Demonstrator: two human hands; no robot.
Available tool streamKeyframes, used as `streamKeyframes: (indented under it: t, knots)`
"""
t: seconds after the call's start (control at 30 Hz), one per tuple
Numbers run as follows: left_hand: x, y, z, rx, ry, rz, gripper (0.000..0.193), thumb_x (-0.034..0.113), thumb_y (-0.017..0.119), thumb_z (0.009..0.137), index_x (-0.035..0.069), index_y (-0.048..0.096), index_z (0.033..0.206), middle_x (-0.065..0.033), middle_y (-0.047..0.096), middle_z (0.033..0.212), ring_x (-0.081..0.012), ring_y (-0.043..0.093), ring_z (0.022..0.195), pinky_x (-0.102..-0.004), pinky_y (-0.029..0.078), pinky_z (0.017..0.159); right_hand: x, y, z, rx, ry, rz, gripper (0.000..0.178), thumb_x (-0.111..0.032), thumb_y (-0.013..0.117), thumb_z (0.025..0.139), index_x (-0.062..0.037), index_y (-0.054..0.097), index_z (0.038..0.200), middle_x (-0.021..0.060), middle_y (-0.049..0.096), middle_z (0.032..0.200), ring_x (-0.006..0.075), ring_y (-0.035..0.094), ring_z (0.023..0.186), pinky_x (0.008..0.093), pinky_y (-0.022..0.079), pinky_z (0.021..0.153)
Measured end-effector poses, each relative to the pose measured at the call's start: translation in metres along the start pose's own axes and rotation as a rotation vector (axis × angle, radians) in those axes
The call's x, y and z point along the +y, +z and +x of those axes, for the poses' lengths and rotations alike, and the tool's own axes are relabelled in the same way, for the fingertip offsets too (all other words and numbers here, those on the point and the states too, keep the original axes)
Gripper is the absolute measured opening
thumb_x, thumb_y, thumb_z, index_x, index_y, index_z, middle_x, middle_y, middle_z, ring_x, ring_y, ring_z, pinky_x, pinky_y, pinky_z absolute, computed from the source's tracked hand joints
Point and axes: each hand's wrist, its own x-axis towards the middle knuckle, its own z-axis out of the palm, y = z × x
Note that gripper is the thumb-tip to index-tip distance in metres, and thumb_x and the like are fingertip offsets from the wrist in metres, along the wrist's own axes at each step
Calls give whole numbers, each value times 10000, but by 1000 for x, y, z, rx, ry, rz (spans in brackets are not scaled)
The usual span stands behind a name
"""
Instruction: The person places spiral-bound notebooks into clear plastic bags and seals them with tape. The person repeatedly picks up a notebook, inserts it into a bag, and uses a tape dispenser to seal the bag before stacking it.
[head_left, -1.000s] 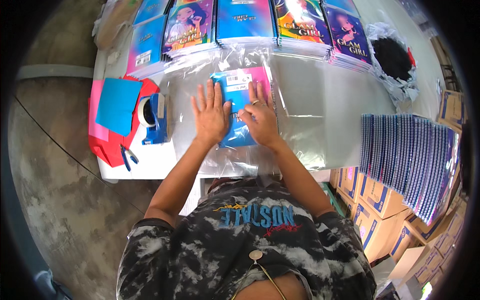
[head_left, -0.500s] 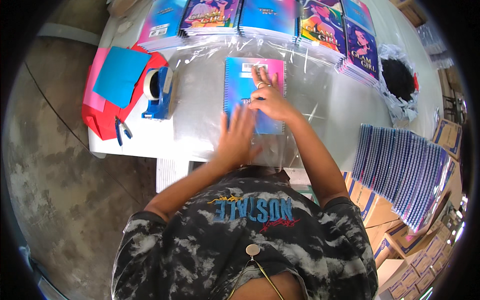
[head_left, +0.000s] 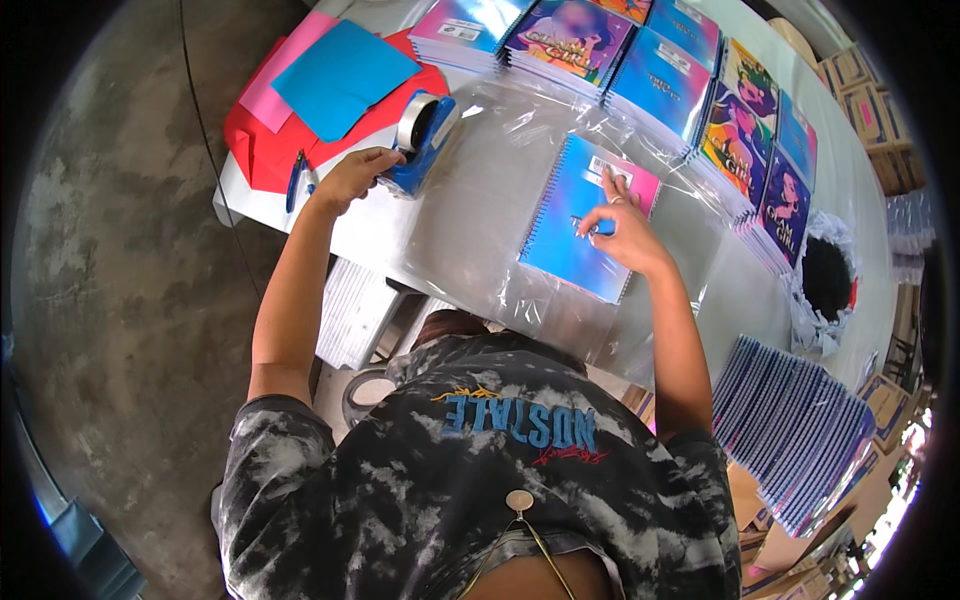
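Observation:
A spiral notebook (head_left: 570, 240) with a blue and pink cover lies slightly turned on clear plastic film. My right hand (head_left: 628, 232) rests on its upper right part, some fingers stretched out and the thumb and another finger bent in. To the left, my left hand (head_left: 362, 178) closes its fingers at the near end of a blue tape dispenser (head_left: 428, 145). Whether a strip of tape is between the fingertips is hidden. A pale roll of tape (head_left: 415, 120) sits in the dispenser.
Stacked notebooks (head_left: 655, 82) line the table's far side. Red, pink and blue sheets (head_left: 345, 80) lie far left, with pens (head_left: 296, 182) nearby. At right are a plastic bag with dark contents (head_left: 826, 280), a long row of spiral notebooks (head_left: 795, 430) and cardboard boxes (head_left: 885, 405).
My left hand has left the notebook and reached left to the tape dispenser. My right hand stays on the notebook. The whole view has turned, so the table appears tilted.

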Motion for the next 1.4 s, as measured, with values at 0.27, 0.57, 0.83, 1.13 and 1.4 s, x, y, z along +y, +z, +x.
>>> streamKeyframes:
  t: [0.27, 0.57, 0.83, 1.13, 1.4]
  knots:
    - [-85, -17, -16, 605, 95, 482, 224, 229, 564, 875, 33, 668, 845, -45, 650, 761, -176, 604, 687, -308, 472, 654, -3, -1, -1, 228, 82, 146, 906, -70, 794, 554, -83, 316, 1324, 125, 413, 1380, 299, 392, 1273, 413, 242, 1076]
    - [106, 214, 46, -191, 357, 693, 438, 450, 659, 766, 27, 700, 868, -68, 662, 713, -145, 619, 654, -291, 491, 575, -1, -12, 2, 216, 88, -20, 1206, -182, 844, 481, -98, 113, 1436, 119, 459, 1346, 280, 439, 1237, 446, 269, 1029]
    - [86, 169, 113, -240, 249, 1002, 696, 645, 614, 715, 51, 634, 1076, -199, 625, 1003, -286, 602, 965, -372, 456, 857, 34, 10, -8, 723, 190, -124, 1177, -392, 810, 571, -20, 90, 1425, 228, 273, 1429, 349, 180, 1362, 526, 80, 1085]
    - [79, 226, -40, 103, 881, -285, 584, 310, 494, 913, -8, 324, 1372, -148, 426, 1319, -195, 438, 1159, -296, 322, 983, -42, -8, -63, 871, -329, 983, 852, -264, 763, 725, -27, 192, 1311, 136, 410, 1181, 208, 439, 1096, 336, 389, 930]
    - [68, 241, -41, 645, 1042, 160, 392, 218, 482, 927, 14, 502, 1261, -176, 512, 1259, -338, 480, 1147, -390, 351, 979, -41, 1, -37, 1190, -132, 666, 359, -123, 575, 852, 13, 517, 1180, 126, 559, 1124, 210, 512, 1054, 328, 399, 906]
